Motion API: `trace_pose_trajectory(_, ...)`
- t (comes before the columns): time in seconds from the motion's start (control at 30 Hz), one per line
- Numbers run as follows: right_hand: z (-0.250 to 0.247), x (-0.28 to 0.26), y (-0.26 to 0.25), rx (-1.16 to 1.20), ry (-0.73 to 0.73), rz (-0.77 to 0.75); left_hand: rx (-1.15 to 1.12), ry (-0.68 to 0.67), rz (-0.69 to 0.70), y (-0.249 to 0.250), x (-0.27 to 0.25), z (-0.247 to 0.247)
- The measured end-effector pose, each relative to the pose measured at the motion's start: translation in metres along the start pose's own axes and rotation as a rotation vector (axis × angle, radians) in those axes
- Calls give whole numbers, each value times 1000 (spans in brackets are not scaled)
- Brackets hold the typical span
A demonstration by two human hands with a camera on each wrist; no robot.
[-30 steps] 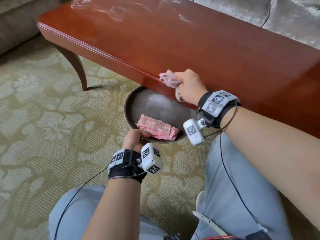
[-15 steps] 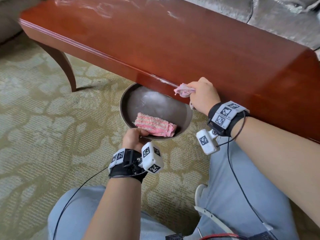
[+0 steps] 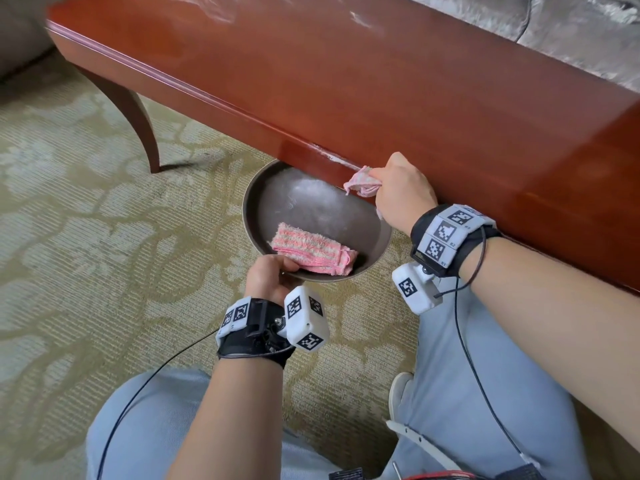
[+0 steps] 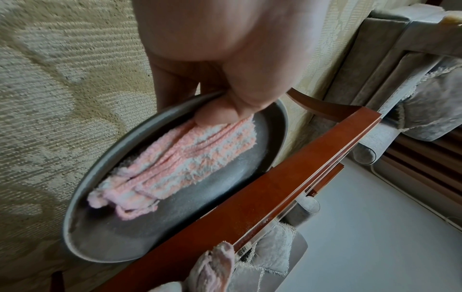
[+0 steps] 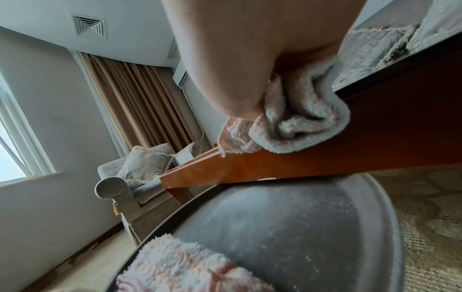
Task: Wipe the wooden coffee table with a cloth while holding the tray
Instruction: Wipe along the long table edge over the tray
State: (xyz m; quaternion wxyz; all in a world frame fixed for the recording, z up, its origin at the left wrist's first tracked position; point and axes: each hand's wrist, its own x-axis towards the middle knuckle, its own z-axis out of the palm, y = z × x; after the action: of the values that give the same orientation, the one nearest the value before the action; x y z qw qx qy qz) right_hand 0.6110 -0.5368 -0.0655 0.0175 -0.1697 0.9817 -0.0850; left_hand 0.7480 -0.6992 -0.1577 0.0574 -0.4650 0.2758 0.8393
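Observation:
A glossy red-brown coffee table [image 3: 346, 84] fills the upper head view. My right hand [image 3: 398, 192] grips a bunched pink-and-white cloth [image 3: 362, 183] against the table's front edge, beside a pale streak. In the right wrist view the cloth [image 5: 300, 122] is wadded in my fist against the wood. My left hand [image 3: 270, 277] holds a round dark tray [image 3: 263, 202] by its near rim, just below the table edge. A folded pink striped towel [image 3: 311, 252] lies in the tray, and in the left wrist view my thumb presses on this towel [image 4: 180, 162].
Patterned beige carpet [image 3: 86, 220] covers the floor. A curved table leg [image 3: 131, 116] stands at the left. A grey sofa [image 3: 571, 26] sits behind the table. My knees in light blue trousers [image 3: 467, 393] are close to the table's front edge.
My right hand has slid the cloth rightward along the table's front edge, leaving a pale streak. The left hand and tray have stayed roughly in place below the edge.

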Motion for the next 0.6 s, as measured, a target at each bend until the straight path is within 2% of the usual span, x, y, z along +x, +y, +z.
trace_pose_trajectory(0.43, -3, 14, -27, 1, -60, -70, -28, 47, 31, 2, 4, 3)
trace_pose_trajectory(0.6, -2, 23, -34, -31, -68, -107, -44, 22, 24, 6, 4, 4)
